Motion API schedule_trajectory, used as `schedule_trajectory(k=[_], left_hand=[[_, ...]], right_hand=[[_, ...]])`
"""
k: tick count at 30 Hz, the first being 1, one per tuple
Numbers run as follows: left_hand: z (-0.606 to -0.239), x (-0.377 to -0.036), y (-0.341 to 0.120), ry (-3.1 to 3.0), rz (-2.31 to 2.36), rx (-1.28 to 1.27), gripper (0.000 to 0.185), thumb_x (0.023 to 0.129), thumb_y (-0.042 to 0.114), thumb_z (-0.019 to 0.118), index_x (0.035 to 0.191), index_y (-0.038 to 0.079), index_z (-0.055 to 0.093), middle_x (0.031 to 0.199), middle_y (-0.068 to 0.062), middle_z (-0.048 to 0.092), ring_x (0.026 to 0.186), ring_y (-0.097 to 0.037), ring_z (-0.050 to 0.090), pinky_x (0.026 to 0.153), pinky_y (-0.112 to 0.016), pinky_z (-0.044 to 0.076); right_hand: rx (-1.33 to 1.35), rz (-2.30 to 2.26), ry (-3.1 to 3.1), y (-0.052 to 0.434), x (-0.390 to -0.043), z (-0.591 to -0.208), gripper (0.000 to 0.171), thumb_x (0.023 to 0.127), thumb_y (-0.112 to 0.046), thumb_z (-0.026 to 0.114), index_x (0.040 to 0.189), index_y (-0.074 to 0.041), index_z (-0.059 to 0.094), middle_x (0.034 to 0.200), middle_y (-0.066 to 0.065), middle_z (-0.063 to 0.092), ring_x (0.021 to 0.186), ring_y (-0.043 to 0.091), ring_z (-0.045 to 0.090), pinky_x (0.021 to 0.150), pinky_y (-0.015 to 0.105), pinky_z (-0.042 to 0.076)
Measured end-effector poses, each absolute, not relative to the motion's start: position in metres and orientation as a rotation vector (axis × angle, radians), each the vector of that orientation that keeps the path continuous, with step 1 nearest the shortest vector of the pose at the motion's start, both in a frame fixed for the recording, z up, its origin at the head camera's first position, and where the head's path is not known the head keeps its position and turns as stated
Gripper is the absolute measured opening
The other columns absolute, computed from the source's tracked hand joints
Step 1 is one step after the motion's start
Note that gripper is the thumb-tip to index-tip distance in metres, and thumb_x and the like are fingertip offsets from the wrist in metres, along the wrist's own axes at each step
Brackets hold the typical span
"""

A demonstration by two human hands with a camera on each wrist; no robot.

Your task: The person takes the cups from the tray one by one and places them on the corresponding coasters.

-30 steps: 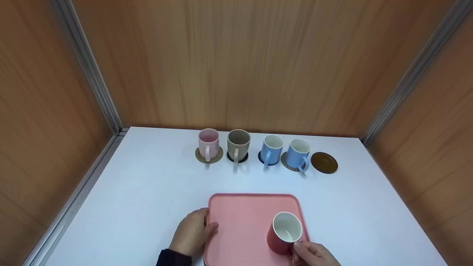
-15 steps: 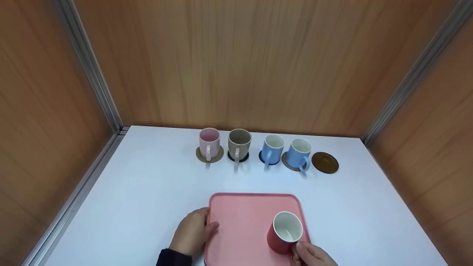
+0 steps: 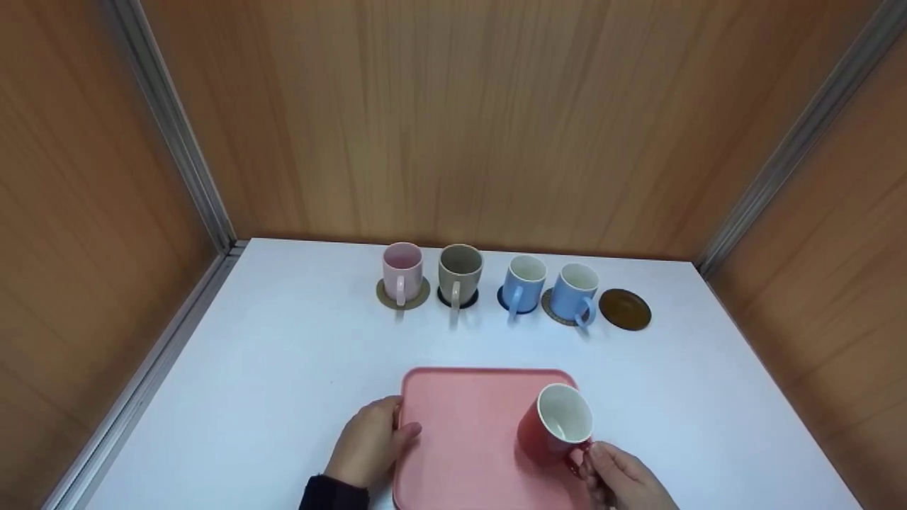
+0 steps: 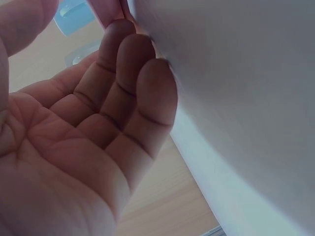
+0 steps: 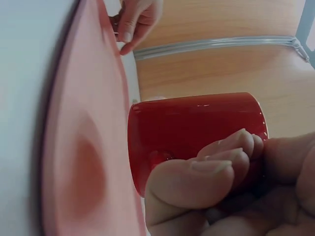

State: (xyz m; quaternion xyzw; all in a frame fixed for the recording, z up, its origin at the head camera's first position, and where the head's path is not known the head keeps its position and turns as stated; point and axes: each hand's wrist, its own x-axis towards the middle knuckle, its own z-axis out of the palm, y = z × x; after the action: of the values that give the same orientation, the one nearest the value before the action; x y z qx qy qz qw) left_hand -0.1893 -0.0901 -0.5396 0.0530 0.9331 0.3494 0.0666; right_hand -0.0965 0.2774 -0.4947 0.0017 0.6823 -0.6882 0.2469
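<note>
The right hand point(image 3: 623, 478) grips the handle of the red mug point(image 3: 556, 425), fingers and thumb curled round it; the right wrist view shows the thumb point(image 5: 197, 184) pressed over the handle against the red wall of the mug point(image 5: 197, 128). In that view a gap shows between the mug's base and the pink tray point(image 5: 83, 162), so the mug is clear of the tray surface. In the head view the mug is tilted, its white inside facing up and toward 1 o'clock, above the tray's corner at 2 o'clock.

The left hand point(image 3: 370, 446) rests at the tray's edge at 9 o'clock, thumb on top of the rim of the pink tray point(image 3: 460, 439). The left wrist view shows the fingers point(image 4: 123, 93) nearly straight and relaxed, fingertips against the tray's edge; the hand is released, not clenched.

The tray lies on the white desk point(image 3: 283, 368), at 6 o'clock of the desk. At 12 o'clock, a row runs from 9 to 3 o'clock: a pink mug point(image 3: 402, 269) on a tan coaster, a grey-beige mug point(image 3: 460, 273) on a black coaster, a blue mug point(image 3: 525, 281) on a dark coaster, a second blue mug point(image 3: 572, 290) on a brown coaster, and a bare brown coaster point(image 3: 624, 309) just beside it. Wood-grain panels enclose the desk.
</note>
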Motion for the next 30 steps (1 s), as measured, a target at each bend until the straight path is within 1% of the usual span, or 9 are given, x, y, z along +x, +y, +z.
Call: schedule_trajectory(k=[2, 4, 6, 11, 13, 15, 18, 23, 30], left_hand=[[-0.539, -0.189, -0.090, 2.823, 1.042, 0.165, 0.051, 0.086, 0.030, 0.077, 0.125, 0.000, 0.064, 0.097, -0.005, 0.070, 0.092, -0.017, 0.063, 0.086, -0.044, 0.053], [-0.539, -0.189, -0.090, 2.830, 1.029, 0.167, 0.052, 0.085, 0.030, 0.077, 0.125, -0.001, 0.064, 0.095, -0.005, 0.069, 0.091, -0.016, 0.062, 0.085, -0.044, 0.052], [-0.539, -0.189, -0.090, 2.829, 1.021, 0.162, 0.053, 0.085, 0.030, 0.077, 0.125, -0.001, 0.063, 0.095, -0.005, 0.068, 0.090, -0.017, 0.061, 0.086, -0.044, 0.052], [-0.538, -0.190, -0.090, 2.834, 1.026, 0.151, 0.053, 0.086, 0.031, 0.077, 0.126, -0.001, 0.063, 0.100, -0.008, 0.070, 0.096, -0.021, 0.065, 0.089, -0.046, 0.052], [-0.538, -0.190, -0.090, 2.836, 1.034, 0.158, 0.052, 0.086, 0.031, 0.077, 0.125, -0.001, 0.063, 0.096, -0.007, 0.070, 0.092, -0.020, 0.065, 0.085, -0.044, 0.053], [-0.539, -0.190, -0.090, 2.826, 1.042, 0.168, 0.052, 0.086, 0.031, 0.077, 0.125, -0.001, 0.063, 0.090, -0.004, 0.068, 0.084, -0.016, 0.062, 0.077, -0.039, 0.052], [-0.538, -0.189, -0.091, 2.806, 1.052, 0.177, 0.052, 0.086, 0.031, 0.076, 0.125, -0.001, 0.063, 0.082, 0.000, 0.063, 0.075, -0.012, 0.057, 0.070, -0.034, 0.049], [-0.538, -0.190, -0.091, 2.791, 1.053, 0.156, 0.052, 0.087, 0.032, 0.076, 0.126, 0.001, 0.063, 0.083, 0.001, 0.064, 0.075, -0.012, 0.057, 0.070, -0.033, 0.049], [-0.540, -0.190, -0.092, 2.794, 1.055, 0.170, 0.051, 0.087, 0.031, 0.076, 0.125, -0.001, 0.063, 0.083, 0.001, 0.064, 0.075, -0.012, 0.057, 0.069, -0.033, 0.049]], right_hand=[[0.028, -1.871, 1.868, 0.283, -0.099, -0.488, 0.039, 0.106, -0.046, 0.038, 0.101, -0.011, 0.055, 0.087, -0.006, 0.051, 0.072, 0.006, 0.048, 0.065, 0.020, 0.044], [0.041, -1.860, 1.903, 0.289, -0.101, -0.484, 0.039, 0.106, -0.046, 0.035, 0.098, -0.012, 0.052, 0.087, -0.004, 0.050, 0.071, 0.008, 0.047, 0.066, 0.023, 0.044], [0.086, -1.866, 1.937, 0.295, -0.104, -0.481, 0.039, 0.106, -0.047, 0.036, 0.095, -0.012, 0.051, 0.086, -0.003, 0.050, 0.071, 0.010, 0.047, 0.066, 0.025, 0.045], [0.326, -1.859, 2.083, 0.307, -0.116, -0.479, 0.042, 0.104, -0.049, 0.041, 0.097, -0.008, 0.051, 0.088, 0.001, 0.051, 0.074, 0.014, 0.047, 0.067, 0.028, 0.046], [0.460, -1.844, 2.137, 0.311, -0.123, -0.480, 0.044, 0.104, -0.049, 0.041, 0.101, -0.007, 0.052, 0.089, 0.003, 0.053, 0.076, 0.017, 0.048, 0.068, 0.028, 0.047], [0.577, -1.827, 2.178, 0.317, -0.131, -0.482, 0.043, 0.105, -0.047, 0.040, 0.106, -0.006, 0.053, 0.091, 0.005, 0.054, 0.078, 0.019, 0.050, 0.070, 0.028, 0.048], [0.667, -1.808, 2.228, 0.329, -0.145, -0.483, 0.043, 0.106, -0.046, 0.036, 0.111, -0.006, 0.052, 0.092, 0.005, 0.056, 0.079, 0.020, 0.052, 0.072, 0.028, 0.050], [0.615, -1.843, 2.309, 0.355, -0.179, -0.480, 0.048, 0.105, -0.049, 0.033, 0.111, -0.005, 0.051, 0.090, 0.002, 0.055, 0.078, 0.016, 0.052, 0.072, 0.027, 0.052], [0.592, -1.907, 2.411, 0.392, -0.246, -0.487, 0.046, 0.105, -0.050, 0.029, 0.102, -0.008, 0.049, 0.085, -0.002, 0.053, 0.073, 0.011, 0.052, 0.068, 0.025, 0.052]])
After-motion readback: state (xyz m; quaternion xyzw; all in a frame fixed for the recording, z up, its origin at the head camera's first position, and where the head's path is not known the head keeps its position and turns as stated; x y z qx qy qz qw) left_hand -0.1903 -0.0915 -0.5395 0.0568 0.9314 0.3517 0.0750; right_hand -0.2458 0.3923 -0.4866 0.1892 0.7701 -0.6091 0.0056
